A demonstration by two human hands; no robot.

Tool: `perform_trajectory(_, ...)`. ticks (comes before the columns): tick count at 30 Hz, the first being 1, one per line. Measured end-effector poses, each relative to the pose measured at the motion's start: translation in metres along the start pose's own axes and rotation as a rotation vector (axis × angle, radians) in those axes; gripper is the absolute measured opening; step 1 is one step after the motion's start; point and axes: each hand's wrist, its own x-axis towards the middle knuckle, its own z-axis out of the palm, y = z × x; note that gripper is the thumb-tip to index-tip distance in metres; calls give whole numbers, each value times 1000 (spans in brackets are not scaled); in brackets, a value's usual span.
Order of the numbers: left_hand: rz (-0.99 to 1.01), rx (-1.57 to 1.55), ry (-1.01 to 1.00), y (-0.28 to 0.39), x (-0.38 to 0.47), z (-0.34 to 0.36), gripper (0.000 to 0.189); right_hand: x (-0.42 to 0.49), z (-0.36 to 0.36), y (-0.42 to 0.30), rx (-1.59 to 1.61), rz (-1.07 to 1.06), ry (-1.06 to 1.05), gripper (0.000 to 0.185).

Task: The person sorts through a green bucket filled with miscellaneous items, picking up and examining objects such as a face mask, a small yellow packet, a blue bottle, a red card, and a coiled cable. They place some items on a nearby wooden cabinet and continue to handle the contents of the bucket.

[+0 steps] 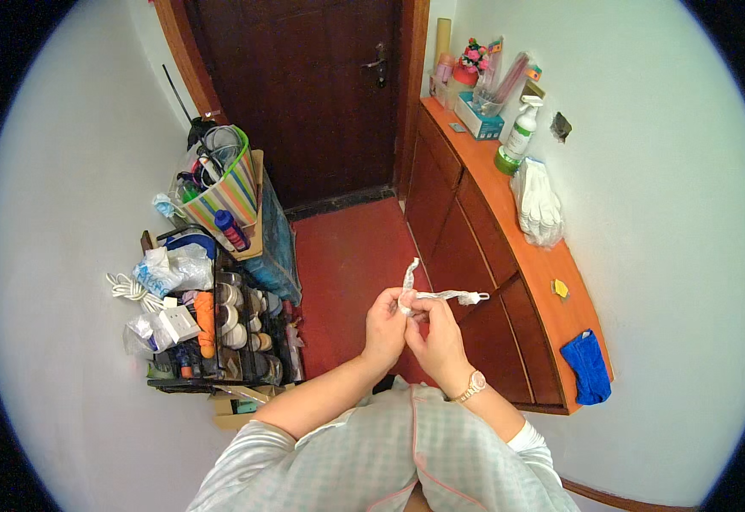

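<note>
Both hands meet in front of the body, over the red floor. My left hand point(386, 329) pinches a crumpled white strip point(409, 276), whose one end stands up above the fingers. My right hand point(437, 339), with a gold-coloured wristwatch point(473, 386) on its wrist, grips the same strip close beside the left fingertips. Another length of the strip runs off to the right and ends in a small white loop point(484, 296). Whether the strip is knotted or only folded between the fingers cannot be told. Its material is also unclear.
On the right, a curved wooden cabinet point(484, 192) bears a spray bottle point(521, 131), bagged white gloves point(538, 205), a yellow item point(560, 288) and a blue cloth point(587, 368). At left stand a loaded shoe rack point(217, 333) and a striped basket point(228, 198). A dark door point(302, 96) is ahead.
</note>
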Motion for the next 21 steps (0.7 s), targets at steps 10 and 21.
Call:
perform_trajectory(10,-342,-306,-152,-3,-9,-4,18,7,-12,24,-59,146,75,14)
perform_trajectory(21,27,229,-262,-9,-10,-3,20,-7,-20,26,332,326,114,6)
